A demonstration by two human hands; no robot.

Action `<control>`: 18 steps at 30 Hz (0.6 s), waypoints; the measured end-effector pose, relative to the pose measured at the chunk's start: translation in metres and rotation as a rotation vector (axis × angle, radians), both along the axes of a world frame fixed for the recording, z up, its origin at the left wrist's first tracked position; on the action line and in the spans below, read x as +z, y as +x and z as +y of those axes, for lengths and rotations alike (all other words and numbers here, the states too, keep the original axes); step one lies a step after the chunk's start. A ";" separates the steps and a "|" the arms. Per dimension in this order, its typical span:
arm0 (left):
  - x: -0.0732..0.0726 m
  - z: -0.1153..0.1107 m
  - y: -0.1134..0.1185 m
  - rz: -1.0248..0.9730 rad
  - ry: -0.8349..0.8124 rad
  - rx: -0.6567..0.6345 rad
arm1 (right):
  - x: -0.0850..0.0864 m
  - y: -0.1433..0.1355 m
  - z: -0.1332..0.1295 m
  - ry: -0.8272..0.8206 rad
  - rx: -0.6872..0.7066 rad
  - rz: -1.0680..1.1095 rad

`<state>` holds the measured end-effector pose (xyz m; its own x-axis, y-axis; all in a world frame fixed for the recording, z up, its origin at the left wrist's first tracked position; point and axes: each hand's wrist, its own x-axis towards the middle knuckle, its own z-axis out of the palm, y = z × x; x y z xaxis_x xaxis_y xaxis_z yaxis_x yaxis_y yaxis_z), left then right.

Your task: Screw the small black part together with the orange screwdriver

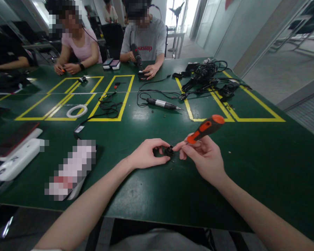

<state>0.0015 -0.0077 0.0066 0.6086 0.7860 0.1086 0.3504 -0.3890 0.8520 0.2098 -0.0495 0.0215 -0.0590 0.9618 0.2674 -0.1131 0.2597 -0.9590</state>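
Observation:
My left hand (150, 153) rests on the green table, its thumb and fingers closed around a small black round part (169, 151). That part has a short tube-like piece standing up from it; its exact kind is too small to tell. In my right hand (205, 155) is a screwdriver (205, 128) with an orange and dark grey handle, tilted up to the right. Its shaft is mostly hidden by my fingers. The right index fingertip is close to the black part; whether it touches cannot be made out. Tiny bits lie on the table just below the part.
Beyond my hands lies a black and silver pen-shaped electric screwdriver (161, 104) with its cord. Tangled black cables (206, 75) lie at the back right. A white ring (76, 111) and a white power strip (18, 159) are on the left. Co-workers sit across; one holds a drill-like tool (137, 55).

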 end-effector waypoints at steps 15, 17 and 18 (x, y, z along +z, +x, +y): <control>-0.004 0.002 0.001 -0.022 0.018 -0.004 | 0.003 0.004 0.005 0.024 0.039 -0.023; -0.004 0.003 0.001 -0.032 0.007 -0.012 | 0.004 0.006 0.007 0.051 0.005 -0.002; -0.004 0.004 0.001 -0.036 0.002 -0.016 | 0.004 0.008 0.009 0.068 -0.026 0.006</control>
